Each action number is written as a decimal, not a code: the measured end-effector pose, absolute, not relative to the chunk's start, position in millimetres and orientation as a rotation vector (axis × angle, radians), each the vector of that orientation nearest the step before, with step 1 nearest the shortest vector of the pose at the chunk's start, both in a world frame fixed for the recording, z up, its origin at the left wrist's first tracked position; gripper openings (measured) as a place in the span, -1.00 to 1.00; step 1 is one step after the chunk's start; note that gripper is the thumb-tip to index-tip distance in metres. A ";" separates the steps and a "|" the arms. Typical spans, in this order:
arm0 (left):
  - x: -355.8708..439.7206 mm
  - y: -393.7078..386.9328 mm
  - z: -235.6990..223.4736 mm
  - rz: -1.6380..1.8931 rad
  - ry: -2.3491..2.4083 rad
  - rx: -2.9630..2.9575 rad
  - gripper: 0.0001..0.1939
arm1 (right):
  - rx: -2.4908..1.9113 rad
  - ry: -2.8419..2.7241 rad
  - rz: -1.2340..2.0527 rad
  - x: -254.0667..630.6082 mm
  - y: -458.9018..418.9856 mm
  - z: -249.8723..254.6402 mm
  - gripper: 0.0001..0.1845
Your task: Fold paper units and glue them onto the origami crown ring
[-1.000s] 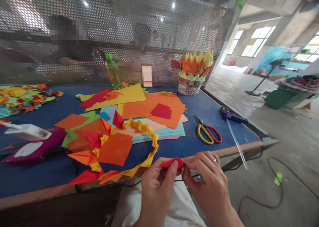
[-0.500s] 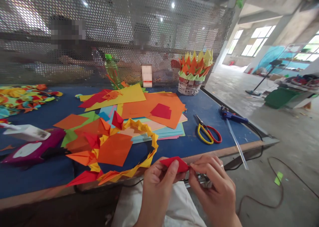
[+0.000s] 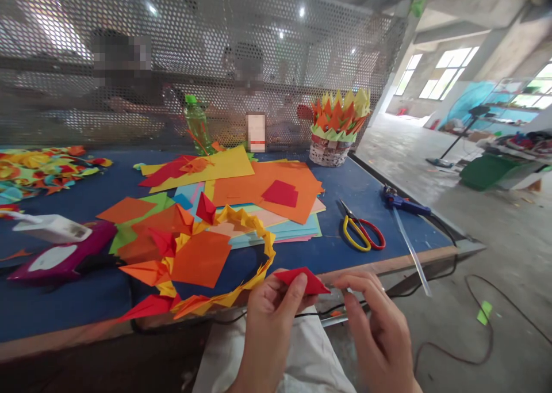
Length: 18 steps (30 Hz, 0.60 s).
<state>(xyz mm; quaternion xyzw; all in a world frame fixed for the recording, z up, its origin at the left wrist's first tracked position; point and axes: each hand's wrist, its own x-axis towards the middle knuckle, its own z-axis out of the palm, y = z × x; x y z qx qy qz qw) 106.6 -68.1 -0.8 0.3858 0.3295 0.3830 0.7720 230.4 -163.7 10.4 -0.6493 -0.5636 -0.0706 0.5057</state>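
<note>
My left hand (image 3: 269, 318) pinches a small folded red paper piece (image 3: 304, 281) between thumb and fingers, just off the table's front edge. My right hand (image 3: 375, 329) hovers a little to the right of the piece, fingers curled and slightly apart, its fingertips clear of the paper. A ring of folded yellow and orange paper units (image 3: 241, 255) lies on the blue table (image 3: 64, 306) just beyond my left hand.
Loose coloured sheets (image 3: 263, 191) are stacked mid-table. Yellow and red scissors (image 3: 362, 232) and a blue glue gun (image 3: 403, 206) lie to the right. A woven basket with a paper crown (image 3: 338, 128) and a green bottle (image 3: 196, 122) stand by the perforated screen, with people behind it.
My right hand has let go of the red piece and drawn back to the right. The left hand still holds it, and the piece now shows unfolded wider.
</note>
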 end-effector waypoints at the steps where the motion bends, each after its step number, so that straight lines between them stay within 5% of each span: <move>1: 106.5 -68.6 -1.3 0.838 0.710 0.851 -0.60 | -1.577 -1.340 -0.097 230.4 -163.5 11.0 -0.82; 18: 100.8 -64.8 6.9 0.775 0.587 1.125 -0.76 | -1.580 -1.459 -0.048 230.0 -157.6 19.8 -0.90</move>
